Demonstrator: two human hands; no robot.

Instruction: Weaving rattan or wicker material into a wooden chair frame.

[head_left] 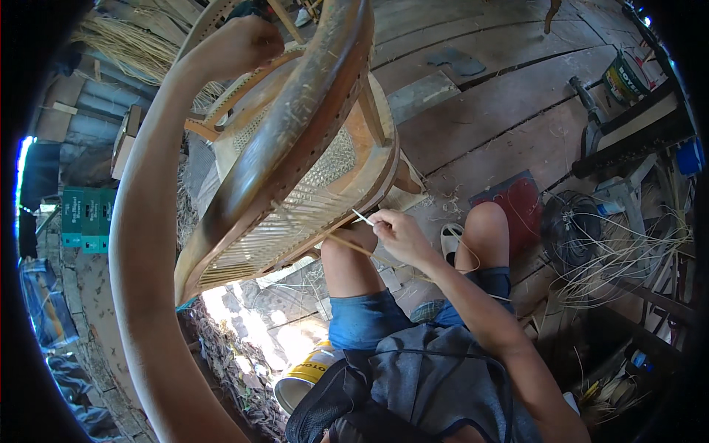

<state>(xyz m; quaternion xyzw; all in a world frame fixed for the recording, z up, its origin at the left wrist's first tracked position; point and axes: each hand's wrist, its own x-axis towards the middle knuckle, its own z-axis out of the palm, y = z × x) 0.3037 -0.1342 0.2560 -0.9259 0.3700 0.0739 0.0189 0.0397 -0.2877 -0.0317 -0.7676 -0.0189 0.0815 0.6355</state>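
Observation:
A wooden chair point(295, 125) with a curved, worn frame lies tilted in front of me. Small holes line its frame edge. Pale cane strands point(258, 236) run in parallel rows across one panel, while the seat point(336, 162) carries a woven cane mesh. Between the fingers of my right hand point(402, 235), a thin white stick point(362, 217) points toward the panel's rim, just above my knee. My left arm reaches up past the chair's left side. There my left hand point(255, 43) is curled beside the far frame; anything inside it is hidden.
Loose cane strands point(628, 236) spread on the right near a black coil point(572, 225). A dark metal bench frame point(628, 136) and a paint bucket point(628, 77) stand behind. At lower left sits a yellow can point(306, 373). A cane bundle point(133, 48) lies at upper left.

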